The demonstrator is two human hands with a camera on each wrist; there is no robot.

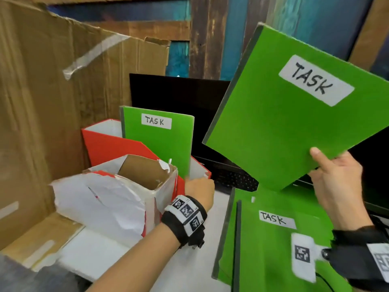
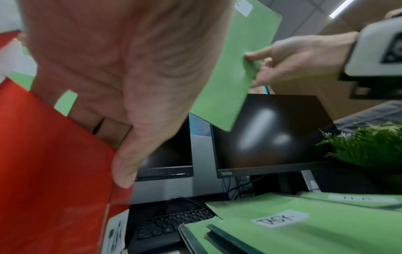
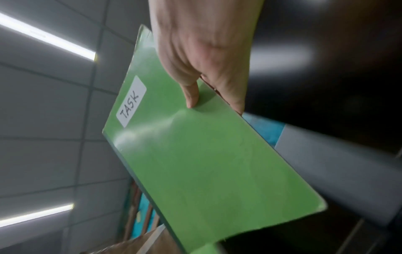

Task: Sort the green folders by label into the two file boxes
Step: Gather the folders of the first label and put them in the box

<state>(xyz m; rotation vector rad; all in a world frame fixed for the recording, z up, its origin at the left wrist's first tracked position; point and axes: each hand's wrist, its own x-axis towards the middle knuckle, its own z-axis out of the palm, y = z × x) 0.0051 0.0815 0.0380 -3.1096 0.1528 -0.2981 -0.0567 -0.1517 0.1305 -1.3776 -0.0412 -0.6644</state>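
My right hand holds up a green folder labelled TASK by its lower edge, thumb on the front, above the desk at right. The right wrist view shows the same pinch by this hand on the folder. My left hand grips the front wall of the red file box, fingers inside and thumb outside, as my left hand shows in the left wrist view. Another TASK folder stands upright in that box. A torn white-wrapped box sits in front of it.
A stack of green folders, the top one labelled TASK, lies on the desk at lower right. Behind stand two dark monitors and a black keyboard. Large cardboard sheets wall off the left. A green plant stands at right.
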